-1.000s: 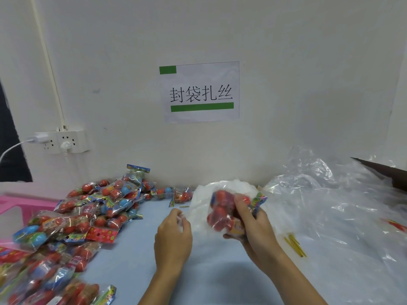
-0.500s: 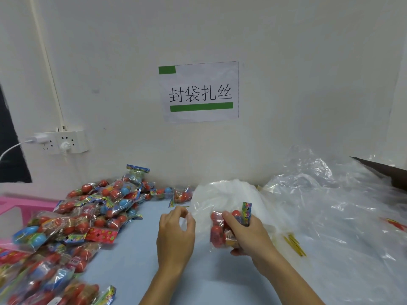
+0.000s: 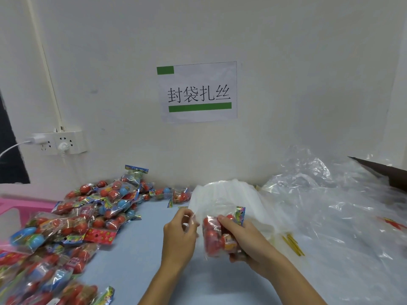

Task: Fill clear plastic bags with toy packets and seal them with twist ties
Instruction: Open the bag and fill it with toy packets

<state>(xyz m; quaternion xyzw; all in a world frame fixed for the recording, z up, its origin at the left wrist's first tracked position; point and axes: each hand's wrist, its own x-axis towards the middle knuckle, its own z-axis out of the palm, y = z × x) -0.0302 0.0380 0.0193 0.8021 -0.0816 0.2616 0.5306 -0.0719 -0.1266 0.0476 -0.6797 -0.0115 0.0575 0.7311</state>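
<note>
Head view: right hand grips the toy packet, just right of the bag edge the left hand pinches.

The right hand grips a packet of red toy balls; just left, the left hand pinches a clear plastic bag's edge.

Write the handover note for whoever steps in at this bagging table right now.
Left hand: pinches the edge of the clear bag.
Right hand: grips a toy packet, pushing it into that bag.
Loose packets are piled on the table's left; gold twist ties lie to the right, beside crumpled plastic sheeting.
Done: bag opened, packet going in.
Left: finish filling, twist the neck, tie it.
</note>
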